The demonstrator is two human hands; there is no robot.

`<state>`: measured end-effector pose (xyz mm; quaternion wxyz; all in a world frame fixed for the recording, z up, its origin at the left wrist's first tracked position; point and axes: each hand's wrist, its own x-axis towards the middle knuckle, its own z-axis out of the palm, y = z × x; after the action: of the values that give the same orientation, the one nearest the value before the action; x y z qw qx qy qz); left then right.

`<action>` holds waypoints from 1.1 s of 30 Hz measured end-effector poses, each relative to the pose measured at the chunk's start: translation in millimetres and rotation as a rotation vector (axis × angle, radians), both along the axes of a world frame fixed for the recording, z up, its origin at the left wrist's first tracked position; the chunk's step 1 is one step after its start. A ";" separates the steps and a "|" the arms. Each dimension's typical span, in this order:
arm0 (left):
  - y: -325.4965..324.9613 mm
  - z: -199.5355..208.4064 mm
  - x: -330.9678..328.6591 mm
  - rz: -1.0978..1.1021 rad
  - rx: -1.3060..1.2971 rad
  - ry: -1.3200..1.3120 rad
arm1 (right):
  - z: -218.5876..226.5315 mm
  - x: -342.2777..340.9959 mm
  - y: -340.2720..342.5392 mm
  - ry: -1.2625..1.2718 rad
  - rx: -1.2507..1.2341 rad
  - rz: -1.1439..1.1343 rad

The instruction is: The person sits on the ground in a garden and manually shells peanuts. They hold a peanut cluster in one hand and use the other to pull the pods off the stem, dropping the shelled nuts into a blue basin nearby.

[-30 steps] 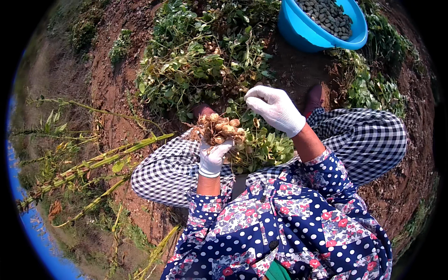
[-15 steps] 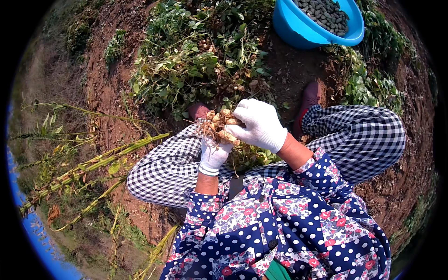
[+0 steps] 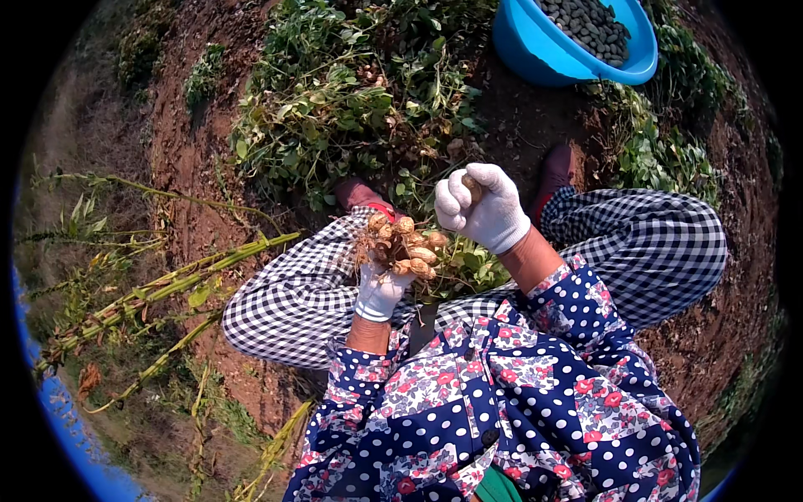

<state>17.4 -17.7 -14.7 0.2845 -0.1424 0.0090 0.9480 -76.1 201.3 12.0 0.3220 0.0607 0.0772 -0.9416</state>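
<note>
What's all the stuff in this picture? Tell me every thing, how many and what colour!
Peanut bunch: one, tan, in the left hand
Loose pod: one visible, brown, in the right hand
Tub: one, blue, top right
Pods in the tub: too many to count, grey-brown
Leafy plants: several heaps, green, top middle, right, centre
Long stalks: several, yellow-green, left
Soil: one stretch, reddish-brown, all around
Sky: patches, blue, lower rim
Shoes: two, dark red, upper middle
Trousers: one pair, black-and-white checked, middle
Shirt: one, navy, dotted and flowered, bottom
Hands: two, white-gloved, centre
</note>
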 end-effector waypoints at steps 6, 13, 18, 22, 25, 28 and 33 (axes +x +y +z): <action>11.6 26.2 -9.8 -0.421 -1.153 0.517 | 17.4 -12.8 11.4 0.234 0.735 0.121; 17.3 48.6 -19.6 -0.630 -1.664 1.083 | 40.2 -14.1 14.7 0.893 1.084 0.402; 15.6 41.2 -17.5 -0.603 -1.509 0.882 | 35.2 -8.8 11.4 0.815 0.915 0.498; 2.1 30.7 -5.9 -0.538 -1.507 0.835 | 28.1 5.7 -3.7 0.547 0.893 0.296; -5.4 18.3 -1.8 -0.341 -0.941 0.393 | 21.1 13.6 -14.2 -0.022 0.229 0.118; -7.7 15.1 2.3 -0.287 -0.903 0.235 | 12.7 10.7 -7.9 0.137 0.143 0.076; 0.1 30.9 0.0 -0.421 -1.241 0.779 | 8.6 -12.6 20.3 0.420 0.242 0.082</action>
<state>17.4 -17.5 16.1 0.3036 0.0734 0.6668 0.6766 -88.7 221.6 20.6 0.3274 -0.1015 0.2573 -0.9035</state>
